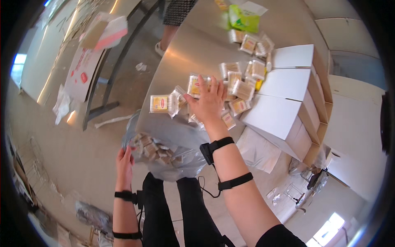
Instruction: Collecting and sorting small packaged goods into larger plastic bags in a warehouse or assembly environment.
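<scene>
1. Near the table's point(193, 49) left edge, small clear packets point(160, 103) lie scattered; light, stiff, slippery; pinch by the edges.
2. Right hand point(209, 103) rests spread on them, clasping none.
3. Left hand point(124, 164) grips the soft plastic bag point(177, 144) below.
4. White cartons point(288, 107) stand right.

Right hand point(209, 103) hides packets beneath; standing person point(177, 12) cut off above.

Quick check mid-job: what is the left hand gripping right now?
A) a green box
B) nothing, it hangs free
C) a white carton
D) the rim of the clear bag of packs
D: the left hand grips the edge of the clear bag, which already holds packs, while the right hand rests on the packs on the table.
</scene>
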A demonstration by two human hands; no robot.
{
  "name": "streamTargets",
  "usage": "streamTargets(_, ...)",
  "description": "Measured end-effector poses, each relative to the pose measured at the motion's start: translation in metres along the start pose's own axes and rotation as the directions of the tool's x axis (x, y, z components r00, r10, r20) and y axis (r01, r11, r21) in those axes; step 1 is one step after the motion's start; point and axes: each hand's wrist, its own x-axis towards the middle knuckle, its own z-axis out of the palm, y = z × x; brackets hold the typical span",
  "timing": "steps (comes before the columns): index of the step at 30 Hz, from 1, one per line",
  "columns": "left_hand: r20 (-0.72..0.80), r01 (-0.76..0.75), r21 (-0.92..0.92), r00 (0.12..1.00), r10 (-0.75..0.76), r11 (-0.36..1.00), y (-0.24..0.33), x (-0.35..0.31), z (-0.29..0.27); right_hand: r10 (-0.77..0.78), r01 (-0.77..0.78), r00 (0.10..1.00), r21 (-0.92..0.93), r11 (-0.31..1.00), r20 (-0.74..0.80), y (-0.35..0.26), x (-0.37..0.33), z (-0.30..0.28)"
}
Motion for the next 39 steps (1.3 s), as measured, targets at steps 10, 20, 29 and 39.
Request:
streamTargets(10,0.057,0.037,-0.022,0.998,-0.036,0.999,0.000,0.004,-0.008,0.008,-0.009,1.000,0.068,0.998,0.013,-0.039,-0.077,0.018)
streamTargets(20,0.135,0.036,0.124,0.989,-0.053,0.992,0.013,-0.002,0.001,0.186,-0.183,0.982,0.161,0.970,-0.006,-0.100,-0.212,0.051)
streamTargets(29,0.159,0.025,0.027,0.987,-0.030,0.999,0.012,0.002,-0.010,-0.202,0.217,0.976,0.449,0.867,-0.083,-0.122,-0.108,0.026)
streamTargets(39,0.127,0.022,-0.055,0.992,-0.015,0.998,0.018,0.003,-0.014,-0.352,0.262,0.917,0.381,0.886,0.188,-0.093,-0.179,0.022)
